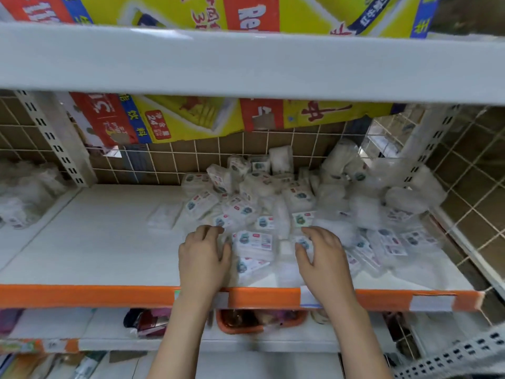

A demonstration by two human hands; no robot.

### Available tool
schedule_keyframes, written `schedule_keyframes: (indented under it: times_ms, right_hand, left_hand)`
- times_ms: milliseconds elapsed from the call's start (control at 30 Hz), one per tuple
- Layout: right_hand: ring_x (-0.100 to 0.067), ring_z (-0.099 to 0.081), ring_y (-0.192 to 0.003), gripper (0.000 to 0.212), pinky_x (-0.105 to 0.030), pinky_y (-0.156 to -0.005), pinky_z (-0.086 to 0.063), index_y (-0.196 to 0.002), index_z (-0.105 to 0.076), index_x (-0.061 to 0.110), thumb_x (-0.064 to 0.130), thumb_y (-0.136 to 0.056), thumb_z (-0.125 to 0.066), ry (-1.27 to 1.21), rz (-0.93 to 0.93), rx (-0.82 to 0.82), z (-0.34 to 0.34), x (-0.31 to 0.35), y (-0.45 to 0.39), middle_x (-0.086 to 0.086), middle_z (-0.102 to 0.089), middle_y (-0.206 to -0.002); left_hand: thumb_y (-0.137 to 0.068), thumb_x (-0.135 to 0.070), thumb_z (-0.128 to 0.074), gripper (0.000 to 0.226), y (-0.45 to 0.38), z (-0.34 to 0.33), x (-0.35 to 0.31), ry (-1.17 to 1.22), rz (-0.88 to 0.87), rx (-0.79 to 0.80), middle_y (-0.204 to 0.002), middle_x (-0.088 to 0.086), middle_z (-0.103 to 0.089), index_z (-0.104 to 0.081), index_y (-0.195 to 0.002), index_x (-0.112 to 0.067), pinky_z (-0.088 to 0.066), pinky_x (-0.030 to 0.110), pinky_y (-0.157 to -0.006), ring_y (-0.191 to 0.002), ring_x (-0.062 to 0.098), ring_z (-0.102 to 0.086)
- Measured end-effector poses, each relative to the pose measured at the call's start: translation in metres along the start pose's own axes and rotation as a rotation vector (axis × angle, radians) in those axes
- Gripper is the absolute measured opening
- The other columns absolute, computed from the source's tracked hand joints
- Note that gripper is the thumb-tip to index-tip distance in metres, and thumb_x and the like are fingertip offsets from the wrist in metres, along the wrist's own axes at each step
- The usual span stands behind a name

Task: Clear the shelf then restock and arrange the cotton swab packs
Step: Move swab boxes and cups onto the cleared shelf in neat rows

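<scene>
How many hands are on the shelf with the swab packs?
2. The left hand rests at the left edge of the pack pile; the right hand rests on packs nearer the middle. Both reach over the orange shelf edge.

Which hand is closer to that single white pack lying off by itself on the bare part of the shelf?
Left. The left hand lies just right of and in front of the lone pack; the right hand is farther right, across the front packs.
</scene>
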State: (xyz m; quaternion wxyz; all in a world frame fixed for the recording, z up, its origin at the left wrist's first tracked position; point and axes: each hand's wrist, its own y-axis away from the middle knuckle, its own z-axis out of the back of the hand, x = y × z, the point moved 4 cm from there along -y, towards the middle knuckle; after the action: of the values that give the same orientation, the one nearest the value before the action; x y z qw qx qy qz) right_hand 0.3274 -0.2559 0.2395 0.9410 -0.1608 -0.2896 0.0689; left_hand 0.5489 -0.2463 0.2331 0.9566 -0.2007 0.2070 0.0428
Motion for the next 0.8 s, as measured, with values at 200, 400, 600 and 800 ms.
schedule_keyframes:
  times_ms: [200,400,600,800]
  right_hand:
    - [-0.022,-0.045,-0.12,0.033,-0.032,-0.101,-0.035,-0.121,-0.058,0.009,0.018,-0.09,-0.058,-0.053,-0.019,0.011,-0.001,-0.01,0.001,-0.006,-0.056,-0.125]
    - [-0.021,-0.044,-0.122,0.034,-0.031,-0.103,-0.033,-0.122,-0.057,0.008,0.018,-0.09,-0.057,-0.044,-0.012,-0.01,0.001,-0.001,-0.001,-0.006,-0.055,-0.128]
    - [-0.02,-0.043,-0.122,0.035,-0.02,-0.098,-0.027,-0.124,-0.056,0.01,0.016,-0.09,-0.057,-0.024,0.007,-0.025,0.013,-0.004,-0.006,-0.004,-0.054,-0.129]
    - [-0.024,-0.049,-0.116,0.039,-0.028,-0.098,-0.036,-0.119,-0.06,0.008,0.026,-0.085,-0.05,-0.035,0.017,-0.089,0.039,-0.021,-0.011,-0.008,-0.058,-0.122]
  left_hand:
    - [-0.078,-0.042,-0.04,0.048,-0.002,0.001,-0.005,0.037,0.019,-0.022,-0.097,0.014,-0.065,-0.067,-0.098,-0.007,-0.051,0.042,-0.069,-0.084,0.038,-0.059]
    - [-0.077,-0.031,-0.05,0.039,-0.014,-0.003,-0.008,0.077,-0.015,-0.033,-0.099,0.016,-0.065,-0.067,-0.101,-0.006,-0.05,0.042,-0.07,-0.087,0.039,-0.059]
    - [-0.078,-0.03,-0.05,0.039,-0.017,-0.012,-0.015,0.114,-0.022,-0.041,-0.103,0.016,-0.065,-0.067,-0.103,-0.005,-0.05,0.043,-0.074,-0.091,0.038,-0.059]
    - [-0.078,-0.029,-0.05,0.039,-0.022,-0.02,-0.035,0.153,-0.037,-0.056,-0.099,0.017,-0.065,-0.067,-0.102,-0.003,-0.051,0.042,-0.073,-0.089,0.039,-0.06]
